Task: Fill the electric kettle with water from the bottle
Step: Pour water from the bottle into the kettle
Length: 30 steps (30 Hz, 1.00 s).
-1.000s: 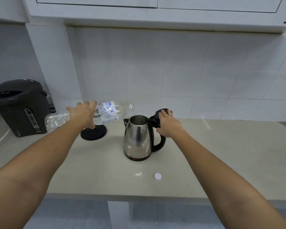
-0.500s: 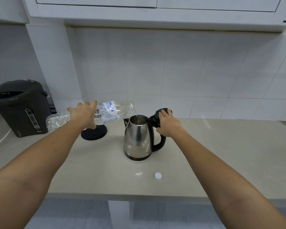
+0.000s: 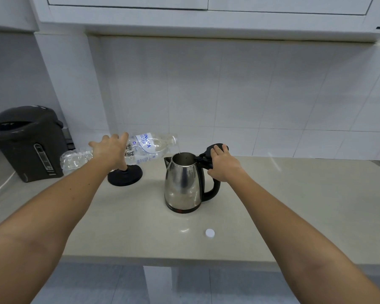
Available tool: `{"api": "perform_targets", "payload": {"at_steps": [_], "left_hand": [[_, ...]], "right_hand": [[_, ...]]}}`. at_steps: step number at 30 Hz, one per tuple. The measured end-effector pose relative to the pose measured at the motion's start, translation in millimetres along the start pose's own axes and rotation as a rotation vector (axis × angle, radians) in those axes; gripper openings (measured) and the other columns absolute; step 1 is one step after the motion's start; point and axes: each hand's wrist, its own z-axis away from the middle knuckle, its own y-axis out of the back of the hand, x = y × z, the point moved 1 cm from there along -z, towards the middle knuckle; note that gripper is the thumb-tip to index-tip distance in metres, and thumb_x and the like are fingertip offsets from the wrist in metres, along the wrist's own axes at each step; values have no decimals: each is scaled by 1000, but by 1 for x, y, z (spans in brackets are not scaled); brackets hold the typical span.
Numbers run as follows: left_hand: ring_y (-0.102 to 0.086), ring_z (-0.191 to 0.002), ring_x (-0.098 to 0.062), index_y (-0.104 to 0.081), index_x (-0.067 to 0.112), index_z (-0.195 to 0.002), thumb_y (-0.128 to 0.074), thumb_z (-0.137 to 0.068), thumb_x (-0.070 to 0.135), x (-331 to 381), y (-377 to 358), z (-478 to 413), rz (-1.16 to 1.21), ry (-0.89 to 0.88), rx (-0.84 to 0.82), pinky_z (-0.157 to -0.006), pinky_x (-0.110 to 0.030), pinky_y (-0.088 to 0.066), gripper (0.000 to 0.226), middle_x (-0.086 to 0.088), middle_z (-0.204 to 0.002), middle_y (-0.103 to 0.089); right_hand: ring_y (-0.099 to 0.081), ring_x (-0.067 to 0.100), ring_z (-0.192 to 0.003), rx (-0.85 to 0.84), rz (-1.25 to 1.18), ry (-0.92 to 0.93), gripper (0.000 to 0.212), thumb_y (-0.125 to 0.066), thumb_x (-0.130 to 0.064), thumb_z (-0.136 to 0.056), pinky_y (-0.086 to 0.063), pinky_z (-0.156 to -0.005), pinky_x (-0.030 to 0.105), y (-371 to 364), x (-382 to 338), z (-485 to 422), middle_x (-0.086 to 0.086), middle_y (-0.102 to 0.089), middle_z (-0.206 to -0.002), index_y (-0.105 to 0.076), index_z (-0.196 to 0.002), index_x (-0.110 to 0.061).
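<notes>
bottle (image 3: 145, 148) tipped in left hand (image 3: 110, 150), trickling into kettle (image 3: 182, 183).

Dark water dispenser (image 3: 29, 143) far left — white cord (image 3: 0, 189) beside it.

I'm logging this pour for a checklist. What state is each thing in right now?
bottle: uncapped, tipped near level, thin stream running from its mouth
kettle: upright on the counter, off its base, lid open
lid: held back
base: bare
cap: loose on the counter
left hand: grips the bottle
right hand: on the lid
</notes>
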Motion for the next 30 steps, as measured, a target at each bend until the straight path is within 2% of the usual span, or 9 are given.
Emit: {"api": "perform_targets", "payload": {"at_steps": [30], "left_hand": [[-50, -107, -28, -33, 20, -129, -81, -61, 36, 0, 1, 1, -6, 1, -3, -89, -54, -46, 85, -5, -113, -52]], "right_hand": [[6, 28, -150, 5, 12, 1, 74, -47, -29, -94, -33, -112, 43, -2, 0, 0, 4, -4, -163, -8, -153, -6]]}}
